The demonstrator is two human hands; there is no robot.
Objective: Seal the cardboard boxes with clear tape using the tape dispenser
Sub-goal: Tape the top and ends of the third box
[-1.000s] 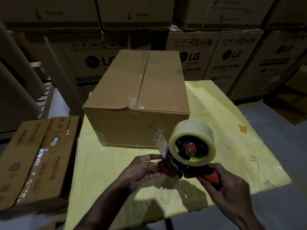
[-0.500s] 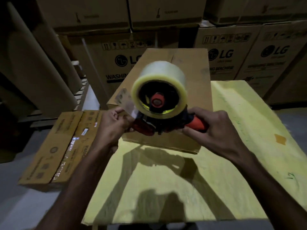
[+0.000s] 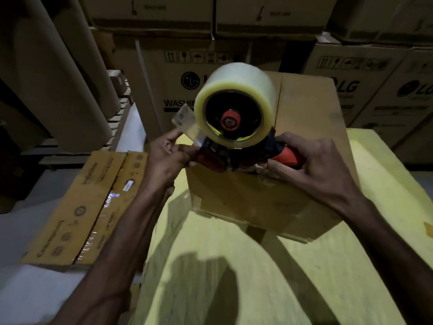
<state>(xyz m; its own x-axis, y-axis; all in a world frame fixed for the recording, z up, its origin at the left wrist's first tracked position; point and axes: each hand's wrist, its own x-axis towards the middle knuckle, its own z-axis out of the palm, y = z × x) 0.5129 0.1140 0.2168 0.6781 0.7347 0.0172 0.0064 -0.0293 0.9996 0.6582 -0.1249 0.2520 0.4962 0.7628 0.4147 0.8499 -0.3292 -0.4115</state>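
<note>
Your hands have been lifting the tape dispenser [image 3: 229, 148] up and away from you. A second ago it was hanging low over the front of the yellow table [image 3: 386, 174]. Now it is sitting at the near top edge of the cardboard box [image 3: 309, 127].

Far on the left, big brown paper rolls [image 3: 58, 78] are leaning up. A flat box [image 3: 89, 202] with a shiny strip down its middle is lying low beside the table.

Your left hand [image 3: 164, 160] is pinching the red front end of the dispenser, with thumb and fingers curling round it. It is holding on just under a clear flap [image 3: 185, 119] that is sticking up (I cannot tell if your fingers are touching loose tape too).

The fat tape roll [image 3: 234, 102] is standing on edge on top of the dispenser. Its round hole is facing you, with a red knob [image 3: 230, 119] in the middle. Behind it the cardboard box is resting on the table, with its top flaps lying shut and the seam between them running away from you.

Your right hand [image 3: 314, 165] is gripping the orange handle [image 3: 289, 158] tight, fingers wrapping round it, right by the box's near edge. Behind everything, and off to the right, big stacked boxes [image 3: 365, 90] with LG printed on them are standing in the dark.
</note>
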